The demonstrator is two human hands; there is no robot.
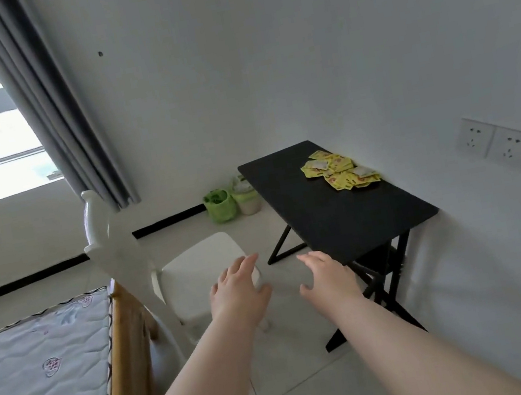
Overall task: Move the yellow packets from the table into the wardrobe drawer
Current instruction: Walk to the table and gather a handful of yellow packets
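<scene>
Two bare hands reach forward in the head view, both empty with fingers loosely spread: the left hand [237,288] is seen over a white chair [195,271], the right hand [327,277] just before the near edge of a black folding table [342,214]. Neither hand touches the yellow packets [339,169], which lie in a loose heap on the far right part of the tabletop, close to the wall and well apart from both hands. A few pale sachets sit among the yellow ones; their print is too small to read. On the floor to the left of the table stand a green bag [219,206] and a pale bag [246,196], touching each other. A mattress [40,375] on a wooden frame fills the lower left, a grey curtain [43,96] hangs beside the window, and wall sockets [500,144] are mounted at the right.
</scene>
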